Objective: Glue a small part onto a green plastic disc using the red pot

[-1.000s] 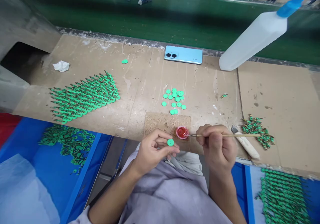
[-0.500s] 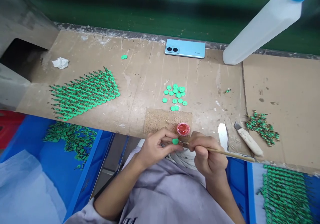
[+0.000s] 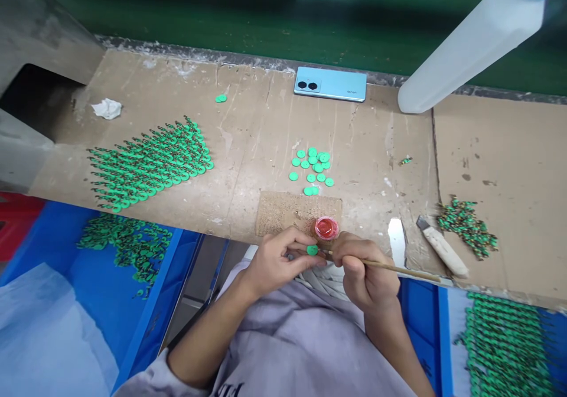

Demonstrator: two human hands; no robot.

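Observation:
My left hand (image 3: 283, 256) pinches a small round green disc (image 3: 312, 250) between thumb and fingertips, just over the table's front edge. In my right hand (image 3: 367, 267) is a thin wooden-handled brush (image 3: 398, 269), its tip pointing left towards the disc. Whether the tip touches the disc I cannot tell. Right behind both hands stands a small jar of red liquid (image 3: 326, 228), at the corner of a brown rectangular board (image 3: 283, 211). Several loose green discs (image 3: 318, 168) lie flat beyond the board.
Rows of green-and-brown pieces (image 3: 150, 166) lie on the left. To the right are a knife (image 3: 443, 247) and a heap of small green-and-gold parts (image 3: 468, 225). A phone (image 3: 330, 84) and a white bottle (image 3: 469, 51) are at the back. Blue bins (image 3: 146, 320) flank my lap.
The view has shifted slightly. The brush has moved a little to the left with my right hand. My left hand keeps its pinch on the disc.

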